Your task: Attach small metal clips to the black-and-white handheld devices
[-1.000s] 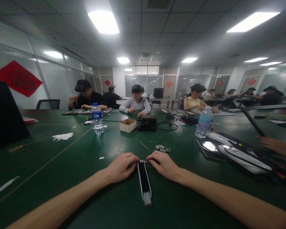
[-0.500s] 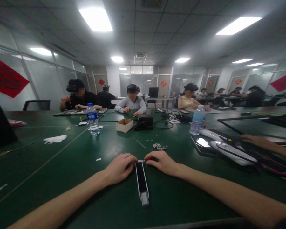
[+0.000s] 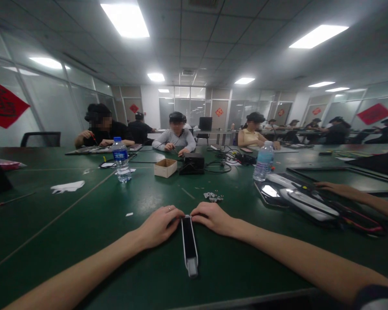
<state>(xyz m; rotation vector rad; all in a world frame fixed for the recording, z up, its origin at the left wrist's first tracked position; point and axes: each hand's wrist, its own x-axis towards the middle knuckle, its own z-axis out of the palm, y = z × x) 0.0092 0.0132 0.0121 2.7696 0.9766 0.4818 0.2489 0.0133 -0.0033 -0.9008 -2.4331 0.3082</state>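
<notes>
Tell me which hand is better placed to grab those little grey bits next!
Probably the right hand: the small grey pieces lie just beyond it. The left hand is farther from them, on the other side of the black bar.

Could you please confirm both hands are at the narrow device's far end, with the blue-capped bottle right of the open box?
Not quite: the head view shows the blue-capped bottle left of the open box. The left hand and right hand are at the far end of the narrow device.
</notes>
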